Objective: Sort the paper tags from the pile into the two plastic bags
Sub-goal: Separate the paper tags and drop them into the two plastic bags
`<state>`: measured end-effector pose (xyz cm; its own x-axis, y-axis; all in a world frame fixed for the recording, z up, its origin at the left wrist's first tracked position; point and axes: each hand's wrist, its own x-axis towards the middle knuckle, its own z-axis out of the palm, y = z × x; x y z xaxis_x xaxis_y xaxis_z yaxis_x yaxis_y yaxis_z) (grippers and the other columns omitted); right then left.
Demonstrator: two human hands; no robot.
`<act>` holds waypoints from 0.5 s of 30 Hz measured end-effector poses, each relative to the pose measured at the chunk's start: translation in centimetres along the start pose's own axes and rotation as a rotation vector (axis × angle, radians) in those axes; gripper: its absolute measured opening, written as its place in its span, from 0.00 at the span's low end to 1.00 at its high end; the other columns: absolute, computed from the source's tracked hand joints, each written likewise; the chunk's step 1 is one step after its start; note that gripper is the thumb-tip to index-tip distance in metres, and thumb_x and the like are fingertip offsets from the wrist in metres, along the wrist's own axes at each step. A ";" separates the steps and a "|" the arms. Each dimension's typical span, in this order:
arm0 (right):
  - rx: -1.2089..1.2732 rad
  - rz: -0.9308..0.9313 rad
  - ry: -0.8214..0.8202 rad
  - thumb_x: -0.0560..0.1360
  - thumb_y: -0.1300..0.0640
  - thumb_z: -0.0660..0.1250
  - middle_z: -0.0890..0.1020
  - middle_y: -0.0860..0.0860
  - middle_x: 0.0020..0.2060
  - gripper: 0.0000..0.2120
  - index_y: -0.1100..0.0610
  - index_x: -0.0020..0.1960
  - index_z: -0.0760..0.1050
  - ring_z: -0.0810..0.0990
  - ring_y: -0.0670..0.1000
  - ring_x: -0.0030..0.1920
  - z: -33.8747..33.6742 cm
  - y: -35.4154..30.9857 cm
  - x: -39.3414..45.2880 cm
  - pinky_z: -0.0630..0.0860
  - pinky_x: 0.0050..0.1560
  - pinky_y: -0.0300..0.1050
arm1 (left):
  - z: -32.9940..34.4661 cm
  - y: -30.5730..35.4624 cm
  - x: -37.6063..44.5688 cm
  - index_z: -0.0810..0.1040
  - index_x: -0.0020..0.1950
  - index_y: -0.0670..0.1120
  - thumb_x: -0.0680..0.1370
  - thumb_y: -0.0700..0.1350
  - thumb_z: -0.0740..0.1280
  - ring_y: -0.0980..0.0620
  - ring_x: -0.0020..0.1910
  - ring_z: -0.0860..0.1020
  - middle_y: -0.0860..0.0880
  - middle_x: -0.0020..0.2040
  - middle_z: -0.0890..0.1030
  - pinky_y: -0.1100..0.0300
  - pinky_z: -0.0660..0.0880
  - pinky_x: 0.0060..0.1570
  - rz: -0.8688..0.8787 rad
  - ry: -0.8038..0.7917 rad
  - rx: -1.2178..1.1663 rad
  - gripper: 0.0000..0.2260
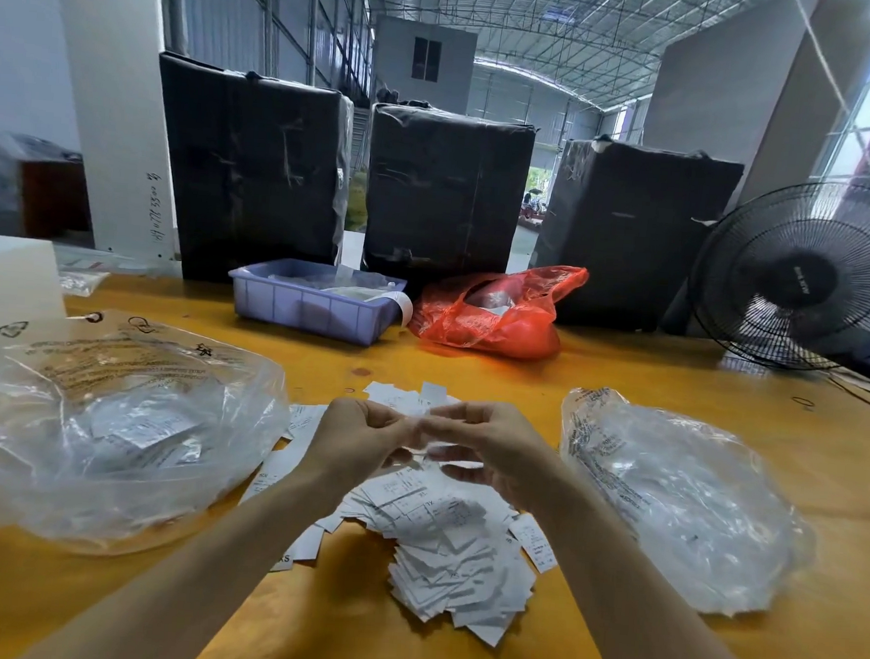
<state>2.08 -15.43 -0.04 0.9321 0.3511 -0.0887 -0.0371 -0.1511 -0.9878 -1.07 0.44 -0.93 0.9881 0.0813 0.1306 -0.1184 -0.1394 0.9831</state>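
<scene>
A pile of white printed paper tags [451, 546] lies on the yellow table in front of me. My left hand [358, 439] and my right hand [486, 448] meet just above the pile, fingers curled, pinching small white tags [424, 421] between their fingertips; motion blur hides the tags' edges. A large clear plastic bag [107, 424] with several tags inside lies to the left. A second clear plastic bag [678, 495] lies to the right.
A lilac plastic bin [311, 305] and a red plastic bag [496, 313] stand behind the pile. Three black wrapped boxes [448, 191] line the table's back edge. A black fan [807, 273] stands at the back right, a white block [9, 279] at the left.
</scene>
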 end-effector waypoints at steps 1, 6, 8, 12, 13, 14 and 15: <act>0.027 -0.004 -0.001 0.68 0.57 0.75 0.83 0.50 0.34 0.09 0.57 0.46 0.80 0.82 0.48 0.37 0.0 0.1 0.0 0.77 0.42 0.42 | 0.0 0.0 0.0 0.84 0.38 0.39 0.75 0.40 0.70 0.56 0.29 0.80 0.42 0.36 0.84 0.70 0.72 0.27 -0.015 -0.002 -0.020 0.07; 0.112 0.016 -0.001 0.71 0.69 0.69 0.81 0.54 0.30 0.04 0.61 0.42 0.79 0.82 0.49 0.32 -0.1 0.0 -0.1 0.79 0.37 0.41 | 0.1 0.1 0.2 0.81 0.40 0.39 0.78 0.43 0.66 0.54 0.29 0.82 0.46 0.34 0.85 0.66 0.75 0.28 -0.122 0.016 -0.163 0.10; 0.128 0.020 -0.017 0.72 0.68 0.69 0.82 0.55 0.30 0.04 0.62 0.40 0.79 0.82 0.50 0.31 0.1 0.0 -0.2 0.80 0.37 0.42 | 0.1 -0.1 0.4 0.81 0.40 0.42 0.77 0.44 0.67 0.54 0.32 0.81 0.49 0.34 0.85 0.65 0.75 0.31 -0.148 0.076 -0.214 0.09; 0.188 -0.003 -0.025 0.74 0.68 0.67 0.83 0.55 0.32 0.05 0.62 0.40 0.78 0.83 0.50 0.32 1.2 0.2 -0.1 0.81 0.38 0.42 | 0.7 -0.4 0.7 0.80 0.42 0.43 0.75 0.42 0.70 0.54 0.36 0.79 0.51 0.34 0.84 0.63 0.73 0.36 -0.275 0.138 -0.498 0.03; 0.195 -0.015 -0.031 0.74 0.67 0.67 0.84 0.55 0.33 0.05 0.62 0.40 0.78 0.83 0.50 0.32 1.5 0.2 -0.1 0.80 0.38 0.42 | 0.8 -0.5 0.7 0.79 0.43 0.43 0.74 0.41 0.70 0.53 0.36 0.79 0.50 0.33 0.84 0.62 0.73 0.36 -0.291 0.142 -0.568 0.02; 0.171 -0.030 -0.040 0.74 0.65 0.68 0.83 0.55 0.34 0.04 0.61 0.40 0.78 0.83 0.50 0.33 1.7 0.3 -0.1 0.80 0.39 0.42 | 0.9 -0.5 0.7 0.79 0.43 0.43 0.75 0.39 0.70 0.53 0.36 0.79 0.50 0.33 0.84 0.62 0.73 0.36 -0.297 0.149 -0.624 0.01; 0.101 -0.047 -0.044 0.74 0.63 0.69 0.83 0.55 0.34 0.04 0.61 0.40 0.78 0.83 0.50 0.33 1.8 0.2 -0.2 0.80 0.38 0.41 | 0.9 -0.6 0.8 0.78 0.44 0.42 0.75 0.39 0.69 0.53 0.35 0.80 0.49 0.34 0.84 0.62 0.74 0.35 -0.294 0.159 -0.666 0.01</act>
<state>1.28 -13.88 -0.43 0.9170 0.3962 -0.0452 -0.0317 -0.0405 -0.9987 -0.09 -0.28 -1.50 0.9681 0.1722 -0.1822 0.0639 0.5332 0.8435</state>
